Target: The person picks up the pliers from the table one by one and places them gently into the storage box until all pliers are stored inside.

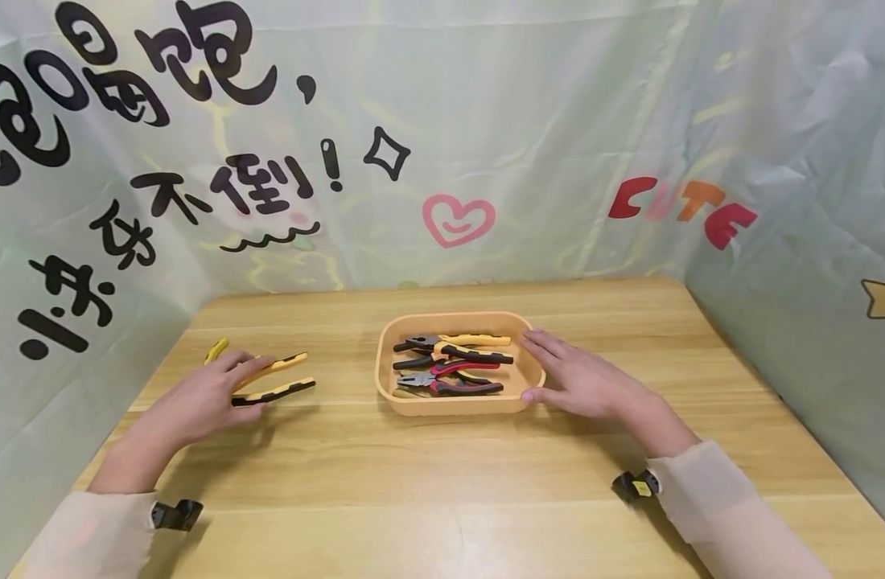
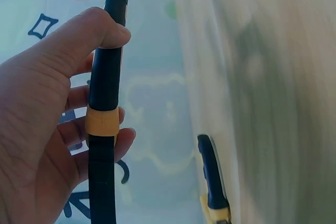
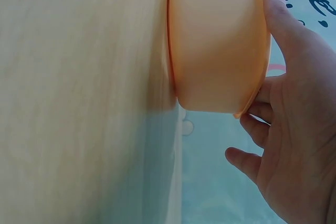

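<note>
My left hand (image 1: 211, 398) holds a pair of pliers (image 1: 274, 392) with yellow-and-black handles above the left side of the table. In the left wrist view, the thumb lies across one black handle (image 2: 107, 80) and the fingers are behind it. The pliers' head is hidden in the head view. Around the right end of an orange tray (image 1: 453, 408), my right hand (image 1: 583, 378) spreads its thumb and fingers, touching the rim. Inside the tray lie several pliers, among them yellow-and-black pliers (image 1: 475, 351) and red-and-black pliers (image 1: 464, 389).
Beyond my left hand, a yellow handle end (image 1: 216, 350) shows on the wooden table (image 1: 413, 498). The left wrist view shows a black-and-yellow handle (image 2: 213, 174) lower down. Printed cloth (image 1: 544, 145) hangs behind the table and along both sides.
</note>
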The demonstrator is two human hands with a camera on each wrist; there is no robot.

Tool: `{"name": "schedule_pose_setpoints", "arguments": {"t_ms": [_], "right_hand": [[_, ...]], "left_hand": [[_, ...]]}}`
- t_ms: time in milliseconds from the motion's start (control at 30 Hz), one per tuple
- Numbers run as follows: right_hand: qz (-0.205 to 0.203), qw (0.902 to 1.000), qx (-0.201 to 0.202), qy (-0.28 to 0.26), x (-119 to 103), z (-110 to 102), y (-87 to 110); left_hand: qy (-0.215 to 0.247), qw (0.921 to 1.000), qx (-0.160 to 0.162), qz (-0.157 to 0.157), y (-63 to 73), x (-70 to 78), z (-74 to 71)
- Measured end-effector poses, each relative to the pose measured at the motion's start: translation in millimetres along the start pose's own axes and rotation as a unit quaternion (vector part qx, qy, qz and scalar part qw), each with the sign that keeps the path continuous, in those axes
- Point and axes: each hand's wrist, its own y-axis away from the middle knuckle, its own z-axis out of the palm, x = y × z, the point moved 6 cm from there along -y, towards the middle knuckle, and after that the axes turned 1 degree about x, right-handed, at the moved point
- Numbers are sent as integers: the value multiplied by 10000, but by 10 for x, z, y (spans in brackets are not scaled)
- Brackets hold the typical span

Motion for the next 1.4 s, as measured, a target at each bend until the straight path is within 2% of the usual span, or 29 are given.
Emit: {"name": "schedule_pose_setpoints", "arguments": {"t_ms": [167,433,667,933,1200,1400], "right_hand": [[-6,10000,28,0,8,-22,-2],[-47,10000,22,-42,-11,-17,0],[-57,9999,60,-72,-15,-25,4],[-62,9999,46,-101,-22,-28,-4],[-78,9999,56,-95,-9,-25,-4],[-77,9999,62,-85,-6,-20,-3]], "left_hand": [[10,10000,-30,37,-116,69,-7],[-95,9976,305,619,-284,208,19],[-183,9980,65,605,-442,323,30],[-314,9978,-384,432,-581,445,66],[-209,9973,-390,578,-733,586,89],[-279,9952,-174,917,-828,707,81]]}}
